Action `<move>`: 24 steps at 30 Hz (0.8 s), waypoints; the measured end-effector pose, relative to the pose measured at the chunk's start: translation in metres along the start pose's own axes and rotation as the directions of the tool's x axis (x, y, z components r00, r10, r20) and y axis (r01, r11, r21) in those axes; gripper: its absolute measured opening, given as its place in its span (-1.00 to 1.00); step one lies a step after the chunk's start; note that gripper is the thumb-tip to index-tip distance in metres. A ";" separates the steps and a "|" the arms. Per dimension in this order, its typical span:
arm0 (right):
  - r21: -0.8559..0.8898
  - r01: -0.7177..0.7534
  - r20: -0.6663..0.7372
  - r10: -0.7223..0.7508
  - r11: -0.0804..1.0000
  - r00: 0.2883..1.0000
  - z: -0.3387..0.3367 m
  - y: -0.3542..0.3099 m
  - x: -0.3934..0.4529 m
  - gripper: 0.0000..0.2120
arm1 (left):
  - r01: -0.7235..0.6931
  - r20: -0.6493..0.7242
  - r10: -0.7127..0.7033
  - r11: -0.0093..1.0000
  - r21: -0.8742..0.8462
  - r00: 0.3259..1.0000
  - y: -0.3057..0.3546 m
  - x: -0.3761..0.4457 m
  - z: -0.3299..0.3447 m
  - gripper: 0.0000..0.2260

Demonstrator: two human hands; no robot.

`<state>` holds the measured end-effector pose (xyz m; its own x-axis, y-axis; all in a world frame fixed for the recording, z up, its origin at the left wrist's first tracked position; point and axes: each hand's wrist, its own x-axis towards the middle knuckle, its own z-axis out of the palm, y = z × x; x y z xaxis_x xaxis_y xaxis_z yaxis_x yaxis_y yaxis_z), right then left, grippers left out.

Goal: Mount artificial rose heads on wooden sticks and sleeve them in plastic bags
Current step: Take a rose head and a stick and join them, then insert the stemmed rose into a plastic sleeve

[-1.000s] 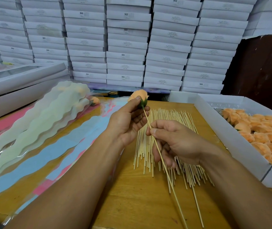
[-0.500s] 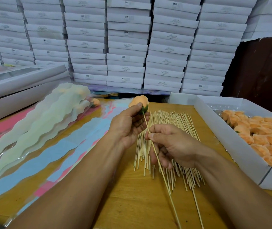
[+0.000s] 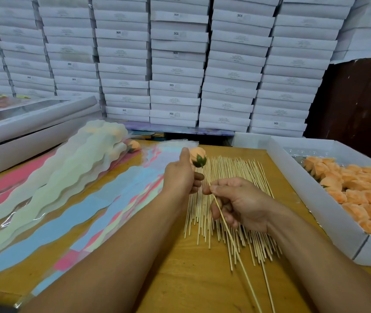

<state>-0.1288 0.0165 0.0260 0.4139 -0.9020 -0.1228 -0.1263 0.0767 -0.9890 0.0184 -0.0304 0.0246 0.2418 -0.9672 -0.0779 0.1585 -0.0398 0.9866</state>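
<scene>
I see the left hand [image 3: 180, 177] holding a peach rose head [image 3: 197, 156] with a green calyx, thumb up beside the bloom — it sits at the tip of a thin wooden stick [image 3: 223, 224]. The right hand [image 3: 238, 204] pinches that stick between thumb and forefinger; the shaft runs toward 5 o'clock over the pile of sticks [image 3: 232, 177] on the wooden table [image 3: 180, 279]. More peach heads fill the white box [image 3: 311, 199] at 3 o'clock.

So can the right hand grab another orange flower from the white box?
Probably not yet: the right hand pinches the thin wooden stick. The open white cardboard box of orange fabric rose heads lies unblocked beside it.
</scene>
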 end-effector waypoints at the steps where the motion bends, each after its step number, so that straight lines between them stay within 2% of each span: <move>1: 0.003 -0.009 -0.011 0.009 1.000 1.000 0.000 0.001 0.001 -0.81 | -0.055 -0.025 0.059 0.991 0.121 0.998 0.001 0.002 0.001 -0.61; 5: 0.018 -0.007 -0.034 0.007 1.000 0.999 -0.002 0.002 0.003 -0.82 | -0.240 0.045 0.252 0.833 0.498 0.967 0.003 0.004 0.008 -0.62; 9: 0.037 0.003 -0.046 -0.002 0.999 0.999 -0.004 0.002 0.002 -0.82 | -0.373 0.148 0.431 0.500 0.782 0.890 0.004 0.001 0.016 -0.64; 11: 0.045 0.008 -0.063 -0.005 0.999 0.998 -0.004 0.001 0.002 -0.82 | -0.387 0.215 0.449 0.336 0.859 0.867 0.008 0.003 0.017 -0.65; 12: 0.046 0.008 -0.073 -0.004 0.999 0.997 -0.005 0.001 0.002 -0.83 | -0.382 0.235 0.428 0.298 0.875 0.872 0.011 0.006 0.017 -0.64; 13: 0.046 0.006 -0.081 -0.003 0.999 0.997 -0.005 0.001 0.002 -0.84 | -0.370 0.238 0.392 0.306 0.877 0.889 0.016 0.008 0.017 -0.65; 14: 0.045 0.005 -0.088 -0.001 0.999 0.996 -0.006 0.000 0.002 -0.83 | -0.353 0.227 0.342 0.371 0.859 0.912 0.023 0.010 0.017 -0.67; 16: 0.048 0.007 -0.091 -0.003 0.999 0.996 -0.007 0.000 0.001 -0.81 | -0.275 0.186 0.203 0.657 0.702 0.961 0.036 0.016 0.015 -0.75; 17: 0.053 0.009 -0.090 -0.005 0.999 0.996 -0.008 0.000 0.001 -0.81 | -0.180 0.173 0.098 0.807 0.562 0.980 0.042 0.019 0.013 -0.77; 18: 0.056 0.011 -0.089 -0.006 0.998 0.996 -0.008 0.000 0.001 -0.81 | -0.057 0.164 -0.013 0.908 0.416 0.986 0.047 0.022 0.009 -0.76; 19: 0.059 0.013 -0.088 -0.008 0.998 0.996 -0.008 -0.001 0.001 -0.81 | 0.051 0.155 -0.097 0.960 0.277 0.983 0.051 0.026 0.004 -0.75; 21: 0.060 0.016 -0.088 -0.011 0.998 0.996 -0.008 0.000 0.001 -0.81 | 0.151 0.122 -0.162 0.984 0.093 0.979 0.056 0.038 -0.005 -0.73; 22: 0.059 0.016 -0.087 -0.011 0.998 0.996 -0.009 0.000 0.001 -0.81 | 0.145 0.096 -0.152 0.987 0.071 0.984 0.057 0.044 -0.010 -0.73; 24: 0.055 0.015 -0.087 -0.010 0.998 0.996 -0.009 0.001 0.002 -0.81 | 0.062 0.031 -0.068 0.984 0.167 0.997 0.056 0.055 -0.021 -0.78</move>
<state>-0.1365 0.0112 0.0260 0.3352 -0.9363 -0.1052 -0.0702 0.0866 -0.9938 0.0607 -0.0809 0.0730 0.2002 -0.9696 -0.1405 0.0109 -0.1412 0.9899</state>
